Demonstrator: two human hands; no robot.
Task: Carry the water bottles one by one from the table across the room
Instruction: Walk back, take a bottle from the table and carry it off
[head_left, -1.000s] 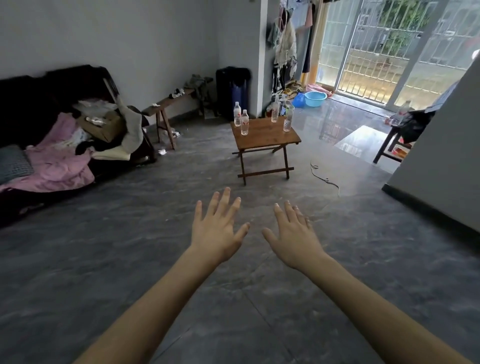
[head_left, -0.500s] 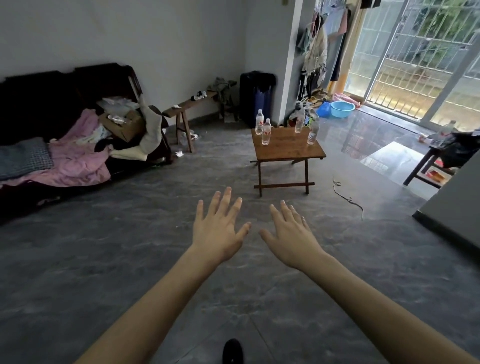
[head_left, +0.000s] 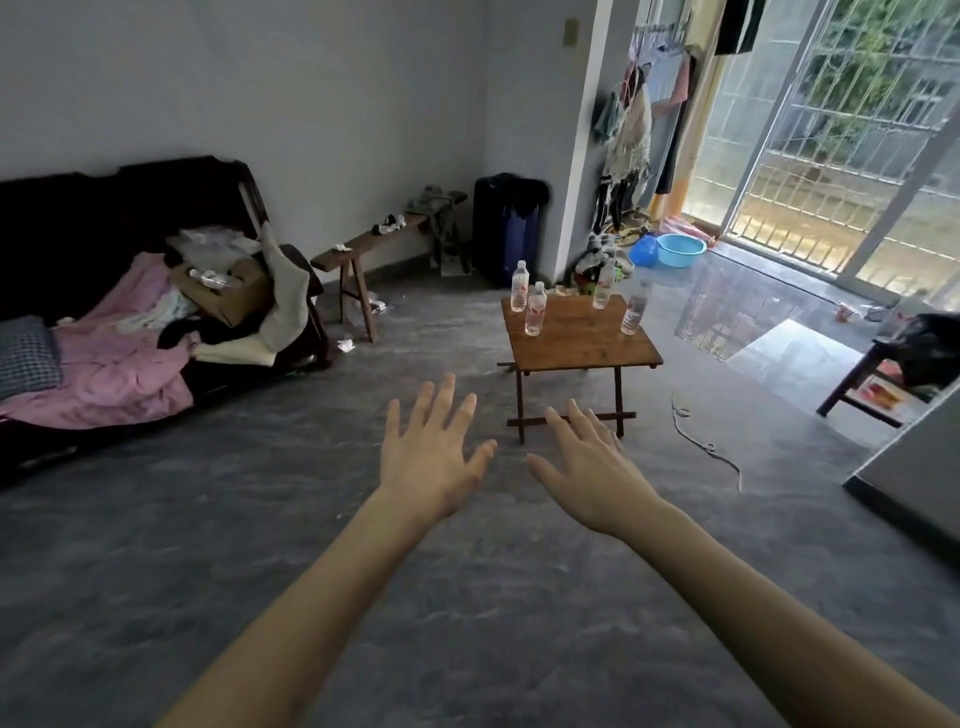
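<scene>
Several clear water bottles with red labels stand upright on a small wooden folding table (head_left: 582, 345) ahead of me. One bottle (head_left: 519, 287) and a second bottle (head_left: 535, 316) are at its left side, a third bottle (head_left: 603, 286) at the back and another bottle (head_left: 634, 313) at the right. My left hand (head_left: 431, 457) and my right hand (head_left: 592, 467) are stretched out in front of me, palms down, fingers spread, holding nothing. Both hands are well short of the table.
A dark sofa (head_left: 104, 249) piled with a pink blanket and a cardboard box lines the left wall. A wooden bench (head_left: 363, 249) and a dark suitcase (head_left: 504, 228) stand at the back. A cord (head_left: 701, 441) lies on the grey floor right of the table. A dark stool (head_left: 883, 374) stands at the right.
The view has moved forward and turned, so the table looks nearer and sits more to the right. Both hands stay spread and empty.
</scene>
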